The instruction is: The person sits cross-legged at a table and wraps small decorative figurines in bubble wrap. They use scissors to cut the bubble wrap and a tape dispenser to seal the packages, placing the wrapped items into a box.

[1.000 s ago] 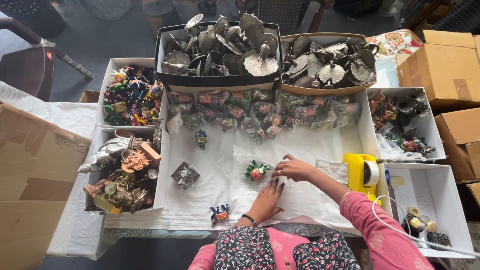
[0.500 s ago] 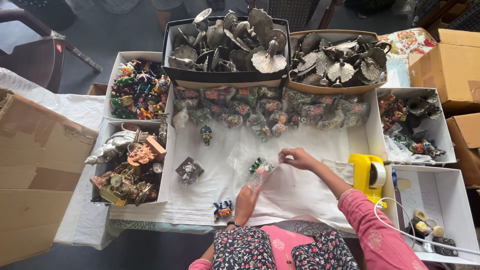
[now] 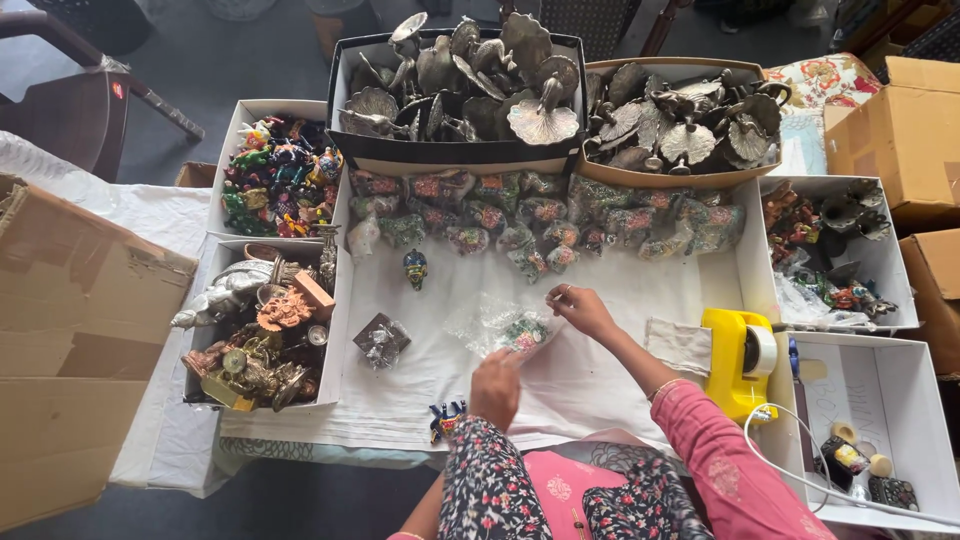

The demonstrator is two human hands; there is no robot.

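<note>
Since a second ago the green figurine [image 3: 524, 334] has gone from bare on the white cloth [image 3: 600, 290] into bubble wrap [image 3: 490, 325]. Left hand [image 3: 495, 388] and right hand [image 3: 580, 310] pinch the wrap, apparently mid-fold.

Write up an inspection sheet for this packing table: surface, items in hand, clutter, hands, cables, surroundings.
Surface: white cloth over the table.
Items in hand: small green painted figurine inside a clear bubble wrap sheet, held up between both hands.
Clutter: row of wrapped figurines; loose painted figurines and; yellow tape dispenser; boxes of metal peacock pieces and of coloured figurines.
Hands: left hand grips the wrap's near edge; right hand pinches its far edge.
Cables: white cable beside the right sleeve.
Surroundings: cardboard cartons left and right; dark chair at far left.
</note>
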